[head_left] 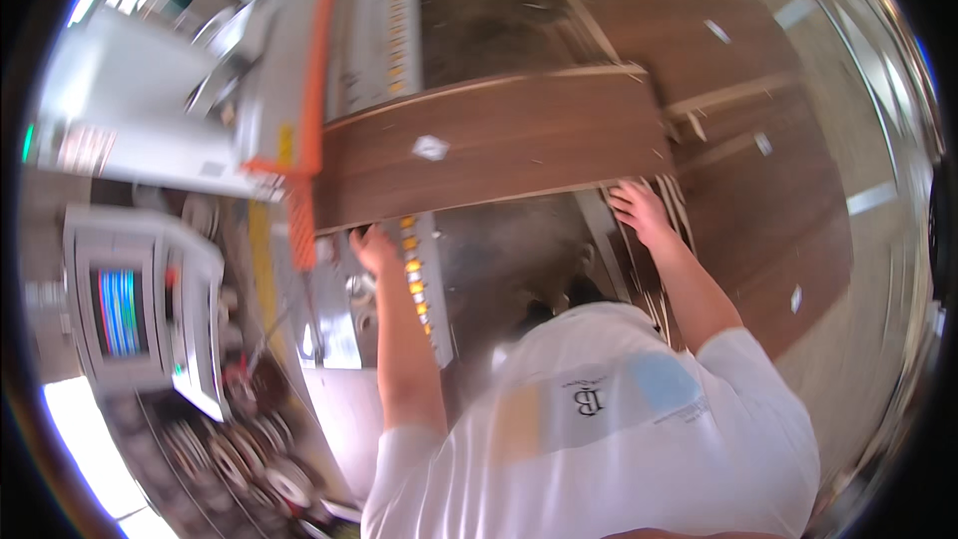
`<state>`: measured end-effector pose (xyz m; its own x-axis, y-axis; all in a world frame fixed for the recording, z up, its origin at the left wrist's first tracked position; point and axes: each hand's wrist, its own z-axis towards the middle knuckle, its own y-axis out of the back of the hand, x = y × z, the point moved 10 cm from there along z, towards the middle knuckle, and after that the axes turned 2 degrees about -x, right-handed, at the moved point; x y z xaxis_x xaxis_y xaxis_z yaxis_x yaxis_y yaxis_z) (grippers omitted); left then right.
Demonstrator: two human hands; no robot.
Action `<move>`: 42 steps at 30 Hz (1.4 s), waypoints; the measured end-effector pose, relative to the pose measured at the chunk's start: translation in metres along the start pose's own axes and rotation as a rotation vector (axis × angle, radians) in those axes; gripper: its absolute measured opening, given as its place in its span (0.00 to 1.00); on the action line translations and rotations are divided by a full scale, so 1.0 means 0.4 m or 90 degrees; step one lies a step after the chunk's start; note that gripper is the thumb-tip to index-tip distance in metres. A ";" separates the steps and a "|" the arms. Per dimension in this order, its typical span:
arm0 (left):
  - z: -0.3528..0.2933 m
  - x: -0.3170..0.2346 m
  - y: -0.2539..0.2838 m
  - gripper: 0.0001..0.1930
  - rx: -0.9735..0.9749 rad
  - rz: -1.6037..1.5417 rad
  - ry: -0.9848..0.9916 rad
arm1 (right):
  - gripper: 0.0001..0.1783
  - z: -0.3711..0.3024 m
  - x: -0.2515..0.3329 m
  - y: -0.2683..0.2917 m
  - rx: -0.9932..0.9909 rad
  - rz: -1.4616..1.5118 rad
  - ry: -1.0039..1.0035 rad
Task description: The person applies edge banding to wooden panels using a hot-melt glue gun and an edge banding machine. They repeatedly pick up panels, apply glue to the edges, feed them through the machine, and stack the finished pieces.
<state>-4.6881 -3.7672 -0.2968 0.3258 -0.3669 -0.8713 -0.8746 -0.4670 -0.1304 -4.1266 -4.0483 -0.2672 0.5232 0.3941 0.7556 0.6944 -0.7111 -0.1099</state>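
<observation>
A long dark-brown wood-grain board (pixel 529 140) lies crosswise in front of me, with a small white label on its face. Its left end reaches the machine under an orange guard strip (pixel 317 70); its right end is by a stack of brown boards. My left hand (pixel 373 249) is closed on the near edge close to the left end, fingertips partly hidden by the board. At the near right corner, my right hand (pixel 640 212) has its fingers bent over the edge, gripping it. Some blur softens the fingers.
Stacked brown boards (pixel 768 230) with white labels stand at the right. A machine rail with yellow pads (pixel 414 274) runs beneath the board's left part. To the left are a control console (pixel 150 299) with a lit screen and several rolls (pixel 235 459) on the floor.
</observation>
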 end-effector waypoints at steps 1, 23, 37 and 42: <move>-0.018 -0.001 0.005 0.20 0.006 -0.021 0.007 | 0.21 -0.012 0.008 -0.003 0.021 -0.030 0.008; -0.671 0.516 -0.110 0.18 0.974 0.936 -0.072 | 0.30 -0.255 -0.511 0.917 -0.587 -0.053 -0.128; -0.540 0.576 -0.089 0.16 0.976 0.710 -0.291 | 0.16 -0.182 -0.358 0.676 -0.333 0.460 0.003; -0.808 0.481 -0.308 0.20 0.855 0.750 0.145 | 0.15 -0.217 -0.308 0.476 -0.130 0.448 -0.024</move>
<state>-4.4015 -4.0404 -0.2955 -0.6804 -0.1353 -0.7202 -0.2846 0.9544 0.0896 -4.1017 -4.2828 -0.3254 0.8310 -0.1786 0.5269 0.0836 -0.8962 -0.4357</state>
